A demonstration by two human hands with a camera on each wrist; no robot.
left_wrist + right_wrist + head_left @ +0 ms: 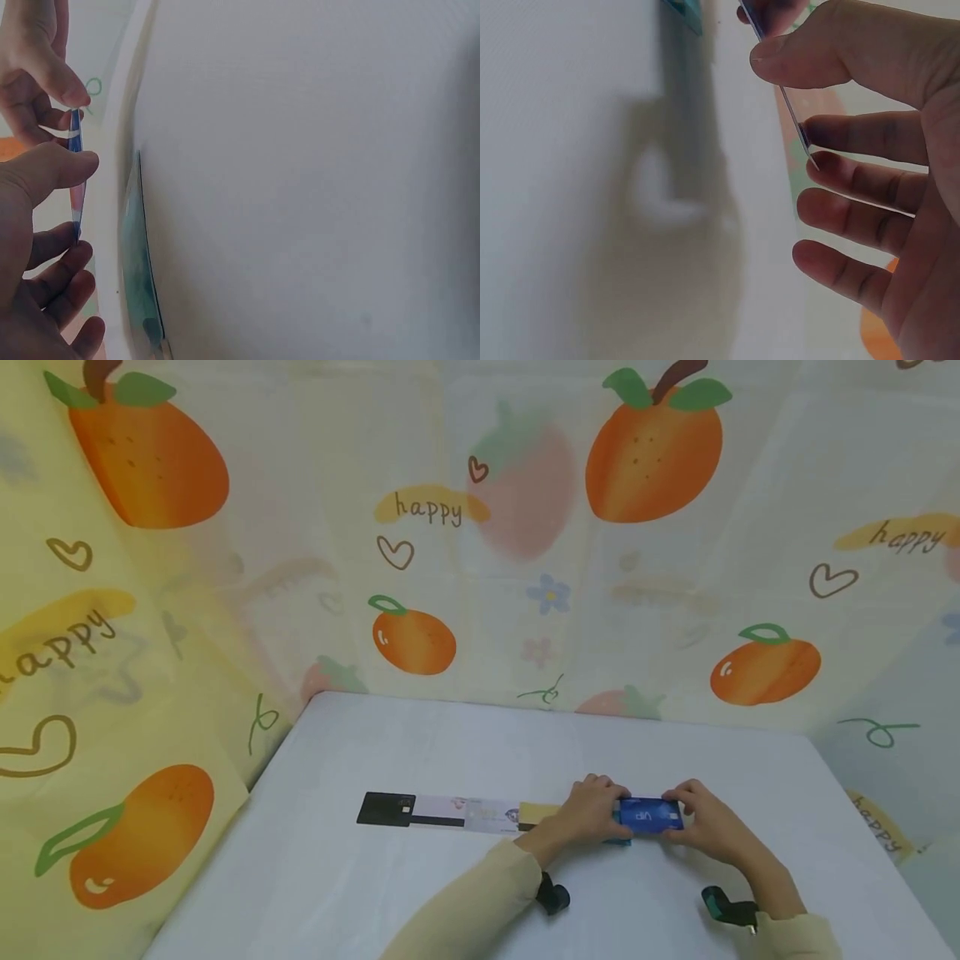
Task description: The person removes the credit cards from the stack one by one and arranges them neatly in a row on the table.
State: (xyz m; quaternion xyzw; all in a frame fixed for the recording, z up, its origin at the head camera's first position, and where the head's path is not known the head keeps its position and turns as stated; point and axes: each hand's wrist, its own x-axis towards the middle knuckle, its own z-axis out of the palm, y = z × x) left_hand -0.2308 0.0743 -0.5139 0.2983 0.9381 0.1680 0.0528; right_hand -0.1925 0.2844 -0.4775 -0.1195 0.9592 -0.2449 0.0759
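Both hands hold a blue bank card (pixel 650 816) with pale lettering and a chip-like square, near the right end of a row of cards. My left hand (pixel 595 810) pinches its left edge, and my right hand (pixel 705 821) pinches the right edge. The left wrist view shows the card (pixel 76 180) edge-on, raised off the table. Partly under the left hand lies a teal card (pixel 141 270). In the right wrist view the thumb and fingers of the right hand (pixel 885 135) pinch the card, the lower fingers spread below.
Leftward along the white table (pixel 420 893) run a black card (pixel 386 808), a white card with a dark stripe (pixel 438 810), a pale card (pixel 489 815) and a yellow card (pixel 536 814), partly covered by the left hand. A fruit-print curtain (pixel 480 610) stands behind the table.
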